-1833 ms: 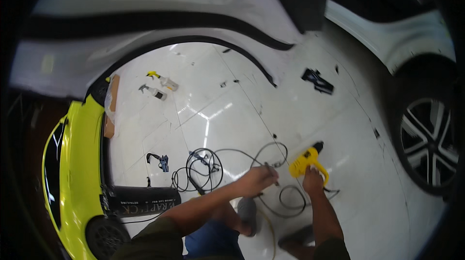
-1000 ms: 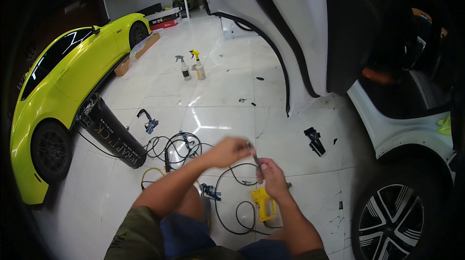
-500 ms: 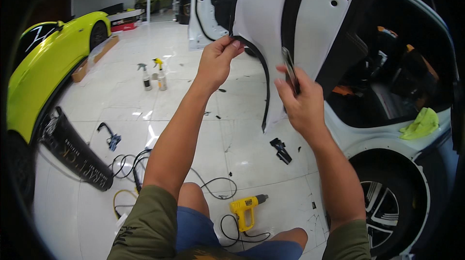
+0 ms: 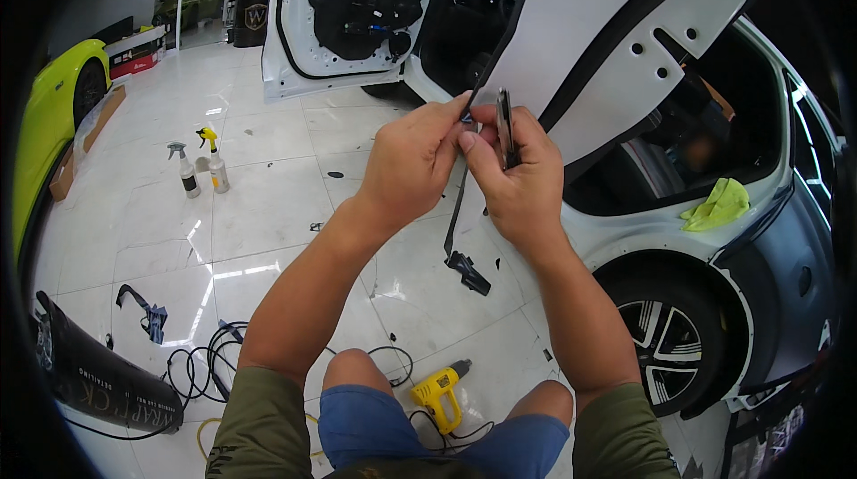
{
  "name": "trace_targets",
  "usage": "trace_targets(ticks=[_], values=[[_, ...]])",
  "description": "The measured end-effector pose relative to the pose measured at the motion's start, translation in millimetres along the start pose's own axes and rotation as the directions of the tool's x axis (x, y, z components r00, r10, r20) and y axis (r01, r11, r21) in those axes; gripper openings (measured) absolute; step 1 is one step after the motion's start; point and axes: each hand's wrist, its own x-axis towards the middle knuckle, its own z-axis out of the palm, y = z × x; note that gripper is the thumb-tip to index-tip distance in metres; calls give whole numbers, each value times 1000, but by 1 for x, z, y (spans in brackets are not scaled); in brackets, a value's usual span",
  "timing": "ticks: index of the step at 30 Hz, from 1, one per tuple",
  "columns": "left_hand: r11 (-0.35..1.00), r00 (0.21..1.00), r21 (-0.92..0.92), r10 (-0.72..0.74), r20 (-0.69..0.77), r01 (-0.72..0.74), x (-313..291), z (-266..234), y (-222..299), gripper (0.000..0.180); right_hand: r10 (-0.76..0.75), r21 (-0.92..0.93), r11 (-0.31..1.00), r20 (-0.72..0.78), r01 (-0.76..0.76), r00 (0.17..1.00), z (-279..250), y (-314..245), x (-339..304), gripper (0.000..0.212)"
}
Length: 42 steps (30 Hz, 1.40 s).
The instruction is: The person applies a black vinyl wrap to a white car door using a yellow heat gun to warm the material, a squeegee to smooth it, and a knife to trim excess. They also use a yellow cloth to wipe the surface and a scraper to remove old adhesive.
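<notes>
My left hand (image 4: 402, 162) is closed in a pinch on a thin black strip (image 4: 457, 216) at the edge of an open white car door (image 4: 580, 19). The strip's free end hangs down toward the floor. In my right hand (image 4: 527, 184) is a slim metal cutter knife (image 4: 505, 126), held upright. My right thumb and fingers meet the left fingertips at the door's edge. The blade tip cannot be made out.
A yellow heat gun (image 4: 440, 394) with its cord lies by my knees. Two spray bottles (image 4: 214, 166), a black roll (image 4: 107, 381) and cables are at left. A green cloth (image 4: 717, 206) rests above the rear wheel (image 4: 665, 349). Another open door (image 4: 281, 41) stands ahead.
My right hand has moved left with the cutter knife, up to my left hand. The view has swung right, showing more of the white car and its other open door.
</notes>
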Motion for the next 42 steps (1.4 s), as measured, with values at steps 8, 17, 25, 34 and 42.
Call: trace_targets(ticks=[8, 17, 25, 34, 42], values=[[998, 998, 14, 61, -21, -61, -1, 3, -6, 31, 348, 199, 912, 92, -360, 933, -3, -17, 6, 18], [997, 989, -73, 16, -145, -26, -5, 15, -6, 28, 421, 202, 876, 120, -437, 899, 1, -20, 18, 14], [989, 985, -143, -61, -159, 38, -7, 14, -2, 25, 451, 415, 769, 186, -486, 873, -2, -17, 20, 17], [992, 976, -126, 0, -216, -28, -6, 18, -3, 27, 430, 269, 848, 153, -456, 890, -4, -22, 18, 14], [993, 980, -116, -6, -201, -17, -5, 18, -2, 28, 447, 271, 837, 164, -476, 880, -14, -26, 23, 17]])
